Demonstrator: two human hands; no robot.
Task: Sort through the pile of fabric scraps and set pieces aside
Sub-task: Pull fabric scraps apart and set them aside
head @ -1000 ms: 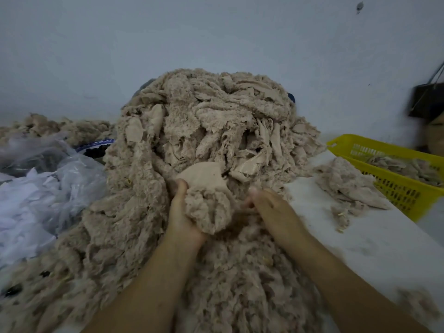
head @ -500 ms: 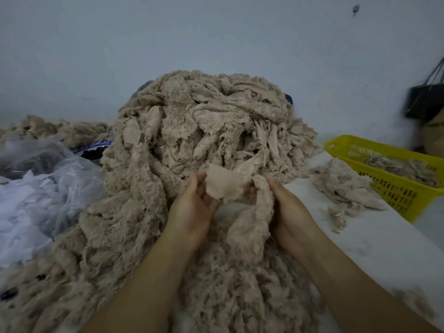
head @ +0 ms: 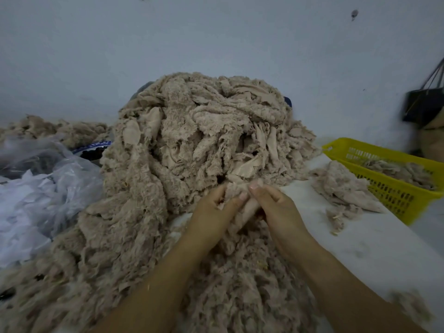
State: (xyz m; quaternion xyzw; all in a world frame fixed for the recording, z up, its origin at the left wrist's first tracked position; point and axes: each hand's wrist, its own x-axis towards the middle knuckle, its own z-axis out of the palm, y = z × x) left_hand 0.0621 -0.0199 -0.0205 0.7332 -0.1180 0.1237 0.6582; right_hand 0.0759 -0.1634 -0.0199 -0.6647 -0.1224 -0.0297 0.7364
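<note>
My left hand (head: 211, 213) and right hand (head: 276, 210) have closed together, both pinching 1 bunched scrap (head: 249, 211); I judge it ready for the heap (head: 343, 188) beyond my right hand.

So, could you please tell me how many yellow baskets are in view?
1: the yellow basket at the far right, holding some scraps; others could be hidden behind the big pile.

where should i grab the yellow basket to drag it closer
Probably the rim of the yellow basket along its long near wall, coming from above with the right hand: that edge faces the table, stands free, and the scraps inside lie below it. It must first release its fabric piece.
</note>
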